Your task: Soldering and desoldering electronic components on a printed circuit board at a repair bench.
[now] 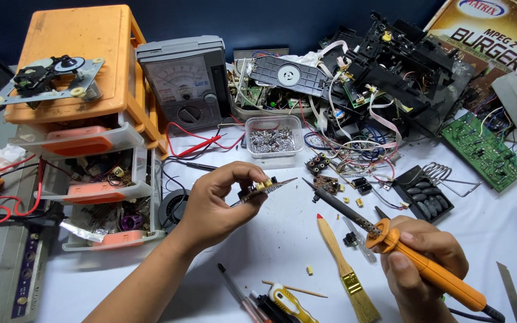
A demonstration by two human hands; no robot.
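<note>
My left hand (pixel 216 200) holds a small circuit board (pixel 268 188) edge-on above the white table, thumb and fingers pinching it near its yellow parts. My right hand (pixel 424 258) grips an orange-handled soldering iron (pixel 432 269). Its dark metal tip (pixel 312 188) points up and left, ending a little to the right of the board. The two are close but I cannot tell whether they touch.
An orange drawer cabinet (pixel 91 90) stands at left, an analog multimeter (pixel 184 84) behind, a clear tub of metal parts (pixel 272 140) in the middle. Dismantled electronics and wires (pixel 390 72) pile at back right, beside a green board (pixel 483 152). A brush (pixel 345 272) and screwdrivers (pixel 282 299) lie near me.
</note>
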